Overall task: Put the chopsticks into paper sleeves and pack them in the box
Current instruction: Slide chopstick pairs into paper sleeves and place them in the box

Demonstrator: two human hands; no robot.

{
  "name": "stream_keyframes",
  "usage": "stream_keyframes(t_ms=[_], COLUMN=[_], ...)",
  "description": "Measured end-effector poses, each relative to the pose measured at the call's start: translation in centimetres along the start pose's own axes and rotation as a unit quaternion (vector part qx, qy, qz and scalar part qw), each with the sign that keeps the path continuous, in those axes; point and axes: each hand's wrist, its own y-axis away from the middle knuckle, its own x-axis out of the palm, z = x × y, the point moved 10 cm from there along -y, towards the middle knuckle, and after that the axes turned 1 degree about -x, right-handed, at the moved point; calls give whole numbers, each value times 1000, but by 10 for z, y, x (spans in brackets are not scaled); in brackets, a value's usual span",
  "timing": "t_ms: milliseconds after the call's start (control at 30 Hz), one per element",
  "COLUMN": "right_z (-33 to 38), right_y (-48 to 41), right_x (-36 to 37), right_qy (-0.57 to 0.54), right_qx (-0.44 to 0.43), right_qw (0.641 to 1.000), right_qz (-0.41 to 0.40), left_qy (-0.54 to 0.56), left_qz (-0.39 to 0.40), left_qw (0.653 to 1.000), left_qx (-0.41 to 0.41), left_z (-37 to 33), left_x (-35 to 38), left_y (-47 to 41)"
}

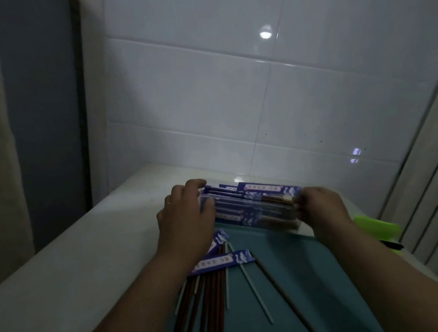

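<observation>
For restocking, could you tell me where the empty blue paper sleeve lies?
In the head view, the blue paper sleeve lies left of centre, across the loose chopsticks, beside the left forearm.

Nothing legible. Blue paper sleeves (253,203) in the box and a loose sleeve (222,261) on the mat carried a pale label strip with characters, too blurred to read.

Head view, down over table (59,270)
</observation>
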Motion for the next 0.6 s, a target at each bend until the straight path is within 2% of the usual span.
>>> stream_keyframes(t_ms=[300, 367, 467, 600], right_z=[4, 13, 26, 23], right_y=[-38, -48, -49, -29], right_x=[49, 42, 12, 2], right_qy=[112, 173, 272, 246], right_qx=[44, 16, -31, -107], right_qw=[992, 985, 955, 956], right_qz=[38, -2, -115, -115], left_qy=[26, 26, 24, 23], left_qz=[-14, -15, -13, -12], left_qw=[1000, 1000, 1000, 1000], left_qx=[-10, -3, 5, 14], left_z=[5, 1, -4, -7], left_x=[-4, -5, -5, -6], left_y=[1, 0, 1, 1])
